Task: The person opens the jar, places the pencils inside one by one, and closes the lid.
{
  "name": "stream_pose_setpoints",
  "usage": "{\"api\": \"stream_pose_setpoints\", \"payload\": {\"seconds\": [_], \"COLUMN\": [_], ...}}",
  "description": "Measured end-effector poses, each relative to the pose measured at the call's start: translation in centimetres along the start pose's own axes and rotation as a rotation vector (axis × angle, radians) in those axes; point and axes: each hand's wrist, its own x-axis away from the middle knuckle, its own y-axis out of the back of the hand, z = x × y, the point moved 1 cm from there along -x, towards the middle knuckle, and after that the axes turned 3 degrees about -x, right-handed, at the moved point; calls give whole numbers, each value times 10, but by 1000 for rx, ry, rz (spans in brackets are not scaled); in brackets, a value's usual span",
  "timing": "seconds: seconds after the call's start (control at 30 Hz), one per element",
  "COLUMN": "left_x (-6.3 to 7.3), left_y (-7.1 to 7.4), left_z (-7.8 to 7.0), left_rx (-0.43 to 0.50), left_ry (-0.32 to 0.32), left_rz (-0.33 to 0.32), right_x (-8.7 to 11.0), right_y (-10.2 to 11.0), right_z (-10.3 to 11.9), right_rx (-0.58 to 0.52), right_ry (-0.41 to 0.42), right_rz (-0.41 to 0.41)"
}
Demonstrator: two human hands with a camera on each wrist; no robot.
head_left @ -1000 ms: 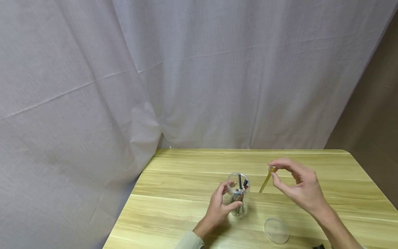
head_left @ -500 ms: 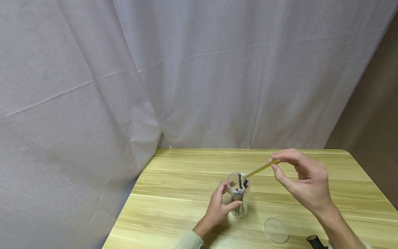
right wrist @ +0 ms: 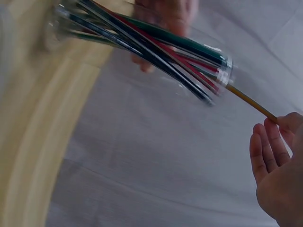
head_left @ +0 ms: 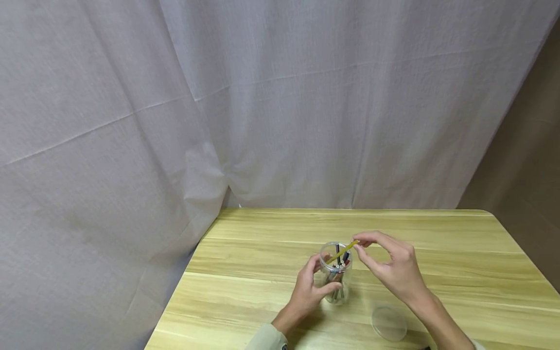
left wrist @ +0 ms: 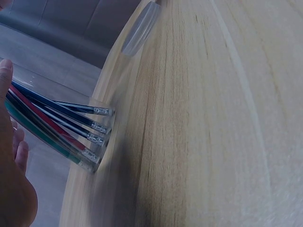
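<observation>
A clear round jar stands on the wooden table, holding several pencils in dark blue, red and green, their metal eraser ends at the bottom in the left wrist view. My left hand grips the jar, fingers round the far side and thumb across the front. Between thumb and forefinger my right hand pinches a yellow pencil near its upper end. That pencil slants down to the left, its lower end inside the jar's mouth. In the right wrist view it enters at the rim beside the other pencils.
A clear round lid lies on the table to the right of the jar, near my right forearm. Grey curtain hangs along the back and left edges of the table. Part of a dark object shows at the bottom edge, by the right wrist.
My right hand first tilts the yellow pencil, then carries it left and down so its end enters the jar. The left hand and jar stay put.
</observation>
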Motion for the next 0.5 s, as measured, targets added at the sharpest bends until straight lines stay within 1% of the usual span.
{"api": "stream_pose_setpoints", "payload": {"seconds": [0.1, 0.23, 0.37, 0.5], "left_x": [0, 0, 0, 1], "left_y": [0, 1, 1, 0], "left_z": [0, -2, -1, 1], "left_rx": [2, 8, 6, -14], "left_ry": [3, 14, 12, -7], "left_rz": [3, 12, 12, -3], "right_x": [12, 23, 33, 41], "right_y": [-5, -11, -18, -25], "right_z": [-6, -8, -12, -16], "right_rx": [16, 28, 30, 54], "right_ry": [-22, -58, -45, 2], "right_rz": [22, 63, 69, 50]}}
